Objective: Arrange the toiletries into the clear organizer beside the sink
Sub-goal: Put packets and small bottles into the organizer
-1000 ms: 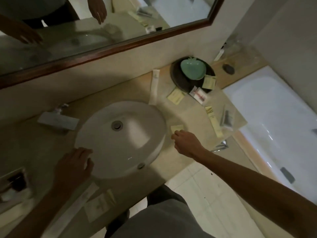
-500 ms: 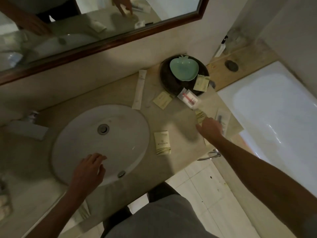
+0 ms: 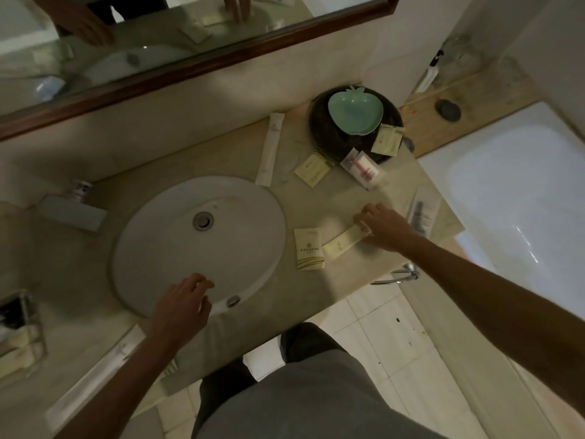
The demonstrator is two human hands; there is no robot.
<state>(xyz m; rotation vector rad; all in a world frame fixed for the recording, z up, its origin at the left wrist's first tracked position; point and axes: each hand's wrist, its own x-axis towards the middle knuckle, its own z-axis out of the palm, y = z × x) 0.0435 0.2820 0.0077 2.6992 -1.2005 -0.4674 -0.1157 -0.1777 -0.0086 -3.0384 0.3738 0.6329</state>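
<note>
My right hand (image 3: 384, 228) grips one end of a long cream sachet (image 3: 343, 241) right of the sink. A square cream packet (image 3: 308, 248) lies flat beside it. Farther back lie a long white sachet (image 3: 269, 150), a small cream packet (image 3: 311, 169), a clear kit with a pink item (image 3: 361, 167) and a clear-wrapped dark item (image 3: 422, 210). Another cream packet (image 3: 386, 140) rests on the dark tray (image 3: 323, 128). My left hand (image 3: 183, 308) hovers over the sink's front rim (image 3: 142, 299), holding nothing. The clear organizer (image 3: 22, 331) stands at the far left edge with cream packets inside.
A green apple-shaped dish (image 3: 354, 112) sits on the dark tray. A long white sachet (image 3: 95, 375) lies on the counter front left. The faucet (image 3: 71, 209) is left of the basin, the mirror (image 3: 190, 42) behind, a white bathtub (image 3: 522, 198) at right.
My right hand left the square packet beside the sink, reached right to the long cream sachet and drew it back toward the sink. The left hand drifted slightly over the basin rim.
</note>
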